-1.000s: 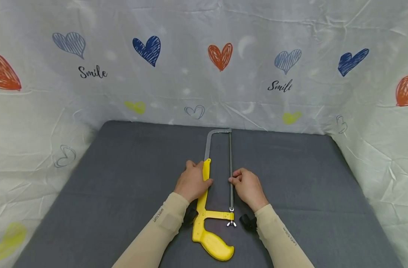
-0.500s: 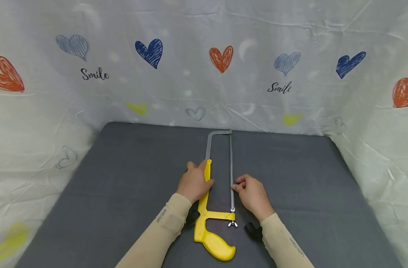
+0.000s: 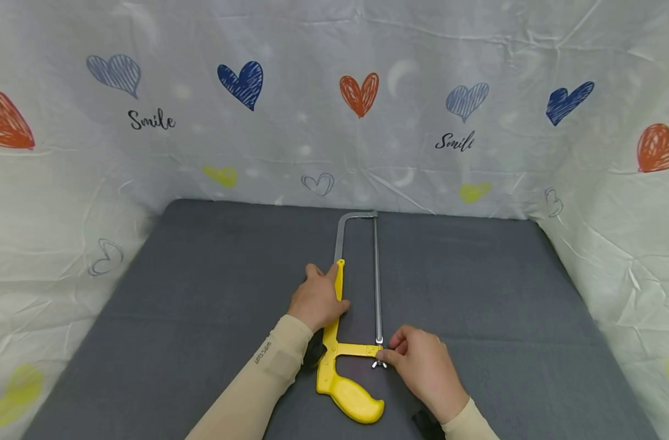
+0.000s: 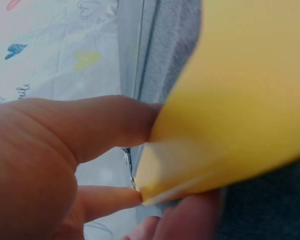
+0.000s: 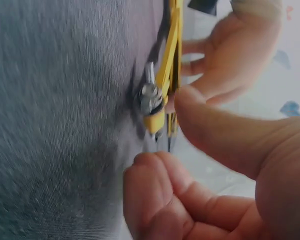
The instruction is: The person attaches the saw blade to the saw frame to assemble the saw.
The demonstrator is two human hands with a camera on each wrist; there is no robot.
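Observation:
A hacksaw with a yellow handle (image 3: 356,400) lies on the dark grey cloth, its metal bow pointing away from me. My left hand (image 3: 314,299) holds the yellow part of the frame between thumb and fingers; the left wrist view shows the yellow piece (image 4: 230,115) close up in that grip. At the near end of the blade (image 3: 377,275), my right hand (image 3: 424,366) is beside the wing nut (image 3: 378,365). In the right wrist view the thumb and bent fingers stand apart, with the silver wing nut (image 5: 150,97) visible beyond their gap.
Grey cloth (image 3: 230,275) covers the table under the saw. A white curtain (image 3: 312,140) printed with hearts and "Smile" hangs around the back and both sides, meeting the table's far edge just past the saw's tip.
My right hand has left the middle of the blade and moved toward me, down to the wing nut. My left hand keeps its hold on the frame, and the saw stays put.

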